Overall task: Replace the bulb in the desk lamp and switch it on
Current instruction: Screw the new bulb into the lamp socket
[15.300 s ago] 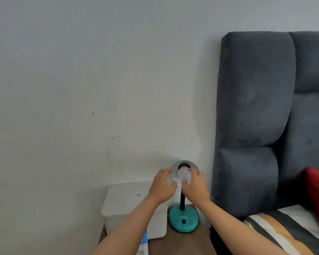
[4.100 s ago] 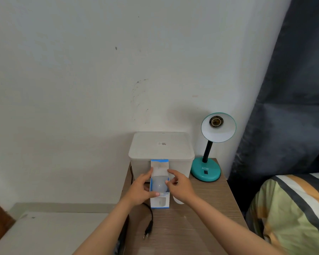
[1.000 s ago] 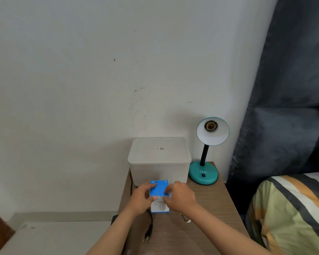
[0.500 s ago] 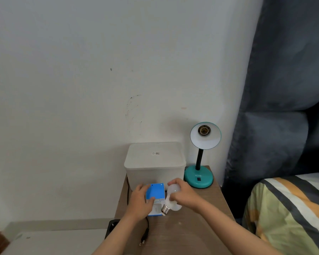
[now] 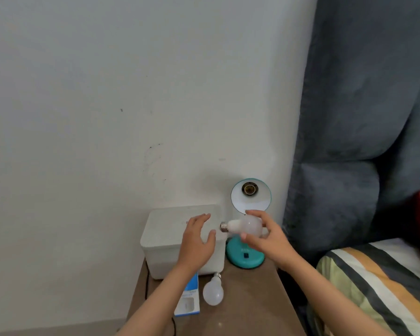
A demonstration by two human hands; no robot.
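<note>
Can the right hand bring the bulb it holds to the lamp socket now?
Probably yes. The right hand holds the bulb just below the shade, and the lamp socket is empty with nothing between them.

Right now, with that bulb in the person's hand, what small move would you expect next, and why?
Probably turning the bulb so its metal screw base, now pointing left, faces the empty socket in the lamp shade just above. The right hand holds the bulb by its globe; the left hand is open and free to steady the shade. Another bulb lies on the table.
</note>
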